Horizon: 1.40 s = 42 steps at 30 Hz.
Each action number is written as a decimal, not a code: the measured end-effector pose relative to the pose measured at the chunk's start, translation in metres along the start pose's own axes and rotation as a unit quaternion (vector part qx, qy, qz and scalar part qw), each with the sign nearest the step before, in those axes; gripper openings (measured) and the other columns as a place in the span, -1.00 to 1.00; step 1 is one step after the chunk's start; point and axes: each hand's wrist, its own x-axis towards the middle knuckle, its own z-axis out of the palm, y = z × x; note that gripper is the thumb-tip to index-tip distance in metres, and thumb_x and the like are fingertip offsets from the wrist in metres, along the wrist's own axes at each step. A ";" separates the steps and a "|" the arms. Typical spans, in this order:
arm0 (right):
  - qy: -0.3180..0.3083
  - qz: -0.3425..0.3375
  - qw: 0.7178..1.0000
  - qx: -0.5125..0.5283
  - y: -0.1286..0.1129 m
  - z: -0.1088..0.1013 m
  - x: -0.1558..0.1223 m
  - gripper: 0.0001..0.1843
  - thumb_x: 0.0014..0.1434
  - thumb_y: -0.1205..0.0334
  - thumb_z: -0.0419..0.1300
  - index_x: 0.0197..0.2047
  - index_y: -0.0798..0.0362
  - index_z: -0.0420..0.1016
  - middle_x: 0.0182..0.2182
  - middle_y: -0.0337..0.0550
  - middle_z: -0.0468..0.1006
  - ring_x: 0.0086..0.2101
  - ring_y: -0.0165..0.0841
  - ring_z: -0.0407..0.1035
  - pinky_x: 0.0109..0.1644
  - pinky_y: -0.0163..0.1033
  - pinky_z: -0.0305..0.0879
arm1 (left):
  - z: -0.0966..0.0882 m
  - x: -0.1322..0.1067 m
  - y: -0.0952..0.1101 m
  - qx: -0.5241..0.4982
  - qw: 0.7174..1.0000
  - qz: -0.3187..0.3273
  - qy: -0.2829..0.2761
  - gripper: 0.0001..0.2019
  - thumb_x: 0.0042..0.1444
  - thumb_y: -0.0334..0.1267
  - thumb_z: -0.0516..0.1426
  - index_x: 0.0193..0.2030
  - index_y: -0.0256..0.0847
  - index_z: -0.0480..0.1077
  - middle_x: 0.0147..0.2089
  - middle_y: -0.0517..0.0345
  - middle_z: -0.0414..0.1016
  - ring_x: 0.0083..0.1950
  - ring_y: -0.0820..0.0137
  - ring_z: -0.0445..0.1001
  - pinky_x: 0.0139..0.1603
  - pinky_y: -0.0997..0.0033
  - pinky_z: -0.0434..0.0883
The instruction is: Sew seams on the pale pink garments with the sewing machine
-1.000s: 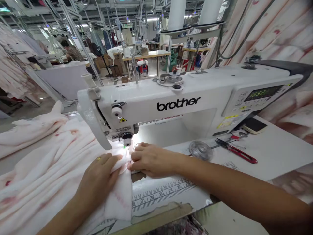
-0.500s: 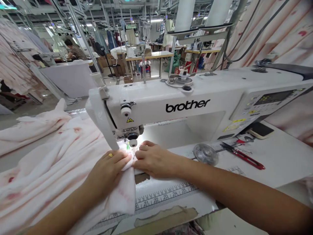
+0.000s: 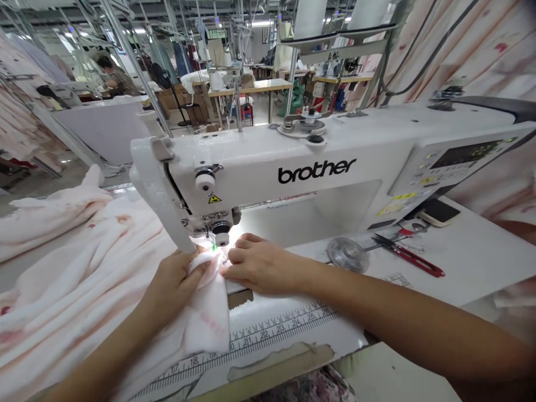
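Note:
A white sewing machine (image 3: 234,167) fills the middle of the head view, its lamp lit over the needle area. Soft white-and-pink fabric (image 3: 125,240) spreads over the left of the table and runs up to the presser foot. My left hand (image 3: 178,282) is closed on a fold of this fabric just left of the foot, thumb on top and some fingers tucked beneath. On the right of the foot, my right hand (image 3: 259,265) pinches the fabric's edge with curled fingers. The needle tip is lost in the glare and behind the hands.
Red-handled thread snips (image 3: 408,255) and a clear round disc (image 3: 347,254) lie right of my right forearm. Behind them is a dark phone-like object (image 3: 439,212). A printed ruler (image 3: 268,335) runs along the table front. A co-worker (image 3: 113,75) sits far left.
My left hand has shifted from lying over the fabric to gripping a lifted fold, its fingers now partly underneath. My right hand stays beside the foot. The whole view has shifted slightly.

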 end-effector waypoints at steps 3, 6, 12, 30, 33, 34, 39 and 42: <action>0.007 -0.009 1.000 -0.009 0.000 0.002 0.000 -0.84 0.46 0.29 0.11 -0.10 0.09 0.52 -0.28 -0.18 0.40 -0.25 -0.29 0.18 0.02 -0.18 0.08 | 0.004 -0.001 -0.001 0.049 0.999 0.012 0.001 -0.83 0.19 -0.08 0.11 -0.23 -0.12 0.39 -0.26 0.23 0.49 -0.18 0.30 0.44 -0.18 0.32 0.35; 0.013 -0.015 1.000 -0.014 0.000 0.002 0.000 -0.89 0.42 0.35 0.15 -0.11 0.11 0.52 -0.27 -0.17 0.41 -0.23 -0.28 0.19 0.04 -0.19 0.09 | 0.008 -0.003 -0.003 0.105 0.994 0.041 0.002 -0.82 0.18 -0.12 0.12 -0.13 -0.11 0.37 -0.21 0.19 0.50 -0.15 0.26 0.45 -0.16 0.27 0.36; 0.008 -0.013 1.000 -0.027 0.000 0.002 0.000 -0.93 0.40 0.33 0.19 -0.14 0.10 0.51 -0.28 -0.17 0.39 -0.23 -0.27 0.18 0.05 -0.18 0.10 | 0.005 -0.009 -0.002 0.229 0.949 0.215 0.031 -0.83 0.22 -0.42 0.03 -0.10 -0.16 0.38 -0.19 0.11 0.46 -0.17 0.26 0.42 -0.16 0.26 0.35; 0.012 0.037 0.999 -0.008 -0.002 0.000 0.000 -0.87 0.41 0.26 0.19 -0.01 0.06 0.48 -0.25 -0.21 0.43 -0.21 -0.30 0.23 0.22 -0.11 -0.03 | -0.001 -0.021 -0.008 0.254 0.915 0.304 -0.070 -0.56 0.09 -0.64 -0.07 0.04 -0.29 0.40 -0.06 -0.04 0.47 -0.01 0.20 0.45 0.02 0.15 0.48; 0.019 0.047 0.999 -0.017 -0.003 0.003 0.000 -0.73 0.39 0.22 0.23 0.12 0.06 0.41 -0.13 -0.15 0.42 -0.12 -0.26 0.22 0.31 -0.02 -0.15 | 0.003 -0.020 -0.008 0.297 0.904 0.301 -0.065 -0.56 0.05 -0.65 -0.07 0.01 -0.33 0.41 -0.08 -0.05 0.47 -0.02 0.18 0.45 0.02 0.15 0.48; 0.017 0.055 0.998 -0.023 -0.003 0.004 0.001 -0.74 0.38 0.21 0.24 0.10 0.05 0.42 -0.11 -0.13 0.42 -0.09 -0.24 0.21 0.34 0.02 -0.20 | 0.004 -0.018 -0.007 0.306 0.903 0.294 -0.069 -0.57 0.05 -0.64 -0.06 0.01 -0.34 0.41 -0.06 -0.06 0.47 0.01 0.17 0.44 0.04 0.14 0.47; 0.021 0.108 0.993 -0.042 -0.005 0.006 0.003 -0.66 0.32 0.09 0.30 0.07 0.06 0.43 -0.09 -0.06 0.40 0.03 -0.12 0.16 0.37 0.18 -0.33 | 0.006 -0.007 -0.008 0.294 0.922 0.237 -0.091 -0.60 0.11 -0.61 -0.07 0.04 -0.35 0.37 -0.01 -0.09 0.46 0.10 0.13 0.41 0.12 0.05 0.43; 0.028 0.113 0.993 -0.034 -0.001 0.007 0.001 -0.62 0.31 0.04 0.31 0.07 0.07 0.43 -0.08 -0.06 0.38 0.03 -0.13 0.17 0.38 0.17 -0.29 | 0.006 -0.004 -0.010 0.275 0.931 0.225 -0.083 -0.60 0.14 -0.61 -0.08 0.06 -0.36 0.36 -0.01 -0.11 0.47 0.09 0.13 0.41 0.10 0.04 0.45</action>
